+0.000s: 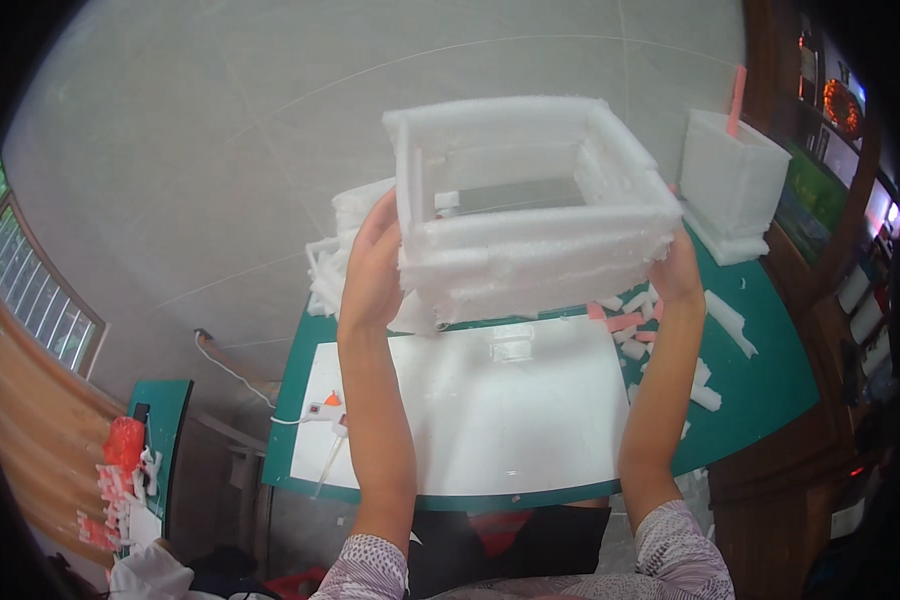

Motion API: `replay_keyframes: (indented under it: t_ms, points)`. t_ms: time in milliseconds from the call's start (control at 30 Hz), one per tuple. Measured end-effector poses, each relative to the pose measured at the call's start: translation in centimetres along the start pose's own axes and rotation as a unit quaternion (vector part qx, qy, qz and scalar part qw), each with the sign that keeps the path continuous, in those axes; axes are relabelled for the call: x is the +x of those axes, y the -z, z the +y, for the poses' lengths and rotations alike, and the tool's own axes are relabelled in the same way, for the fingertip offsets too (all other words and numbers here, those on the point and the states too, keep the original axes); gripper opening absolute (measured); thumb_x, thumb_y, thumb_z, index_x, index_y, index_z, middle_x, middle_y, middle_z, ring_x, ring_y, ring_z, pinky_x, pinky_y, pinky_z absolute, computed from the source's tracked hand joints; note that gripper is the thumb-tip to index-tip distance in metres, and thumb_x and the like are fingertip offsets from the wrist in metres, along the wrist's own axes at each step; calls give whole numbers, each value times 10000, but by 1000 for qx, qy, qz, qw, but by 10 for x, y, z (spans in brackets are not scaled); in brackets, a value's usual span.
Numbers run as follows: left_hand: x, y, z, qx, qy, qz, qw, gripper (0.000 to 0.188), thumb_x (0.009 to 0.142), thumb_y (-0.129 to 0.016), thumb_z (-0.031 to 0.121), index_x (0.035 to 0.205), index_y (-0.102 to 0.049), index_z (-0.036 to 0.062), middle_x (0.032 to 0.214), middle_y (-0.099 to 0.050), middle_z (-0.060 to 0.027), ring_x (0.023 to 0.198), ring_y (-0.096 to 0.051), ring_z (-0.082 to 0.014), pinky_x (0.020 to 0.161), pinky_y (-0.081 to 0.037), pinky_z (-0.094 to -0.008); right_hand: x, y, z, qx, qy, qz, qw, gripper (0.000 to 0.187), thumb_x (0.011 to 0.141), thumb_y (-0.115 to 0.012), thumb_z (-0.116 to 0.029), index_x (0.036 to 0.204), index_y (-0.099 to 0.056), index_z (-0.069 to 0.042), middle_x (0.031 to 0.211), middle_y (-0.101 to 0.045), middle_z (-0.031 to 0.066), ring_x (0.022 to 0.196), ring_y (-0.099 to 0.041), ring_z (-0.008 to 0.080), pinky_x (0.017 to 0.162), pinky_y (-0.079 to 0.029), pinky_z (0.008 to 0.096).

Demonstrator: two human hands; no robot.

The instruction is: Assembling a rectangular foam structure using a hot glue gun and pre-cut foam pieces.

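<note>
Between my two hands, a white foam frame [540, 255] is held up above the table, rectangular and hollow through its middle. Its walls are built of stacked foam strips. My left hand [373, 262] grips its left end, the fingers partly hidden behind the wall. At the opposite end, my right hand [679, 268] is closed on the right corner, with most fingers out of sight behind the foam. Below the frame lies a glossy white board [490, 410] on the green table [770, 350].
White and pink foam scraps [627, 322] lie right of the board. A tall white foam box [732, 180] with a pink stick stands at the far right; more white foam [328, 270] is piled far left. A white cable [235, 378] reaches the board's left edge. A side table [177, 410] holds red-pink pieces.
</note>
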State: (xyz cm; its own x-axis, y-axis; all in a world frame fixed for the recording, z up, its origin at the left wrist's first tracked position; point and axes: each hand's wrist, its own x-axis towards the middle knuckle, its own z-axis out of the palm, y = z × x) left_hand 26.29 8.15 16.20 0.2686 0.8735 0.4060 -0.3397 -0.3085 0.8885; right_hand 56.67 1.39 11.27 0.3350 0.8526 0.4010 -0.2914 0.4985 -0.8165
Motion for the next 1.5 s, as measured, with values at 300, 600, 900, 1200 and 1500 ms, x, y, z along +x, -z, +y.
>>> replay_keyframes:
  t_ms: [300, 600, 900, 1200, 1500]
  points:
    - [47, 48, 26, 9, -57, 16, 998, 407, 942, -531, 214, 1295, -491, 15, 1179, -603, -96, 1053, -615, -194, 844, -497, -295, 31, -71, 19, 183, 3, -87, 979, 595, 1009, -419, -491, 1402, -426, -44, 1375, -490, 67, 1249, -457, 206, 1081, -318, 364]
    - [137, 164, 10, 138, -79, 118, 980, 297, 941, -493, 261, 1120, -622, 62, 955, -674, -32, 789, -650, -143, 632, -494, -279, 110, -154, 56, -5, -51, -143, 988, 758, 959, -380, -638, 1377, -456, -10, 1441, -394, 134, 1326, -329, 255, 1061, -319, 485]
    - [156, 191, -17, 190, 27, 144, 971, 353, 943, -485, 318, 1134, -629, 58, 1064, -657, -74, 1024, -597, -183, 902, -465, -385, 133, -175, 100, -4, -102, -125, 987, 851, 959, -295, -671, 1437, -335, 32, 1497, -324, 198, 1402, -251, 312, 1123, -248, 509]
    - [140, 215, -33, 280, 117, 63, 951, 627, 946, -474, 454, 1445, -426, 78, 1458, -430, -160, 1275, -454, -345, 1018, -389, -457, 139, -167, 122, -29, -144, -122, 982, 873, 956, -304, -671, 1471, -280, 34, 1537, -269, 213, 1434, -225, 343, 1151, -225, 483]
    - [91, 201, -7, 351, 97, 31, 931, 607, 973, -445, 467, 1443, -413, 85, 1408, -474, -150, 1195, -514, -309, 963, -430, -424, 117, -129, 107, -63, -163, -62, 983, 778, 961, -391, -620, 1453, -352, -19, 1492, -363, 184, 1363, -361, 342, 1101, -339, 460]
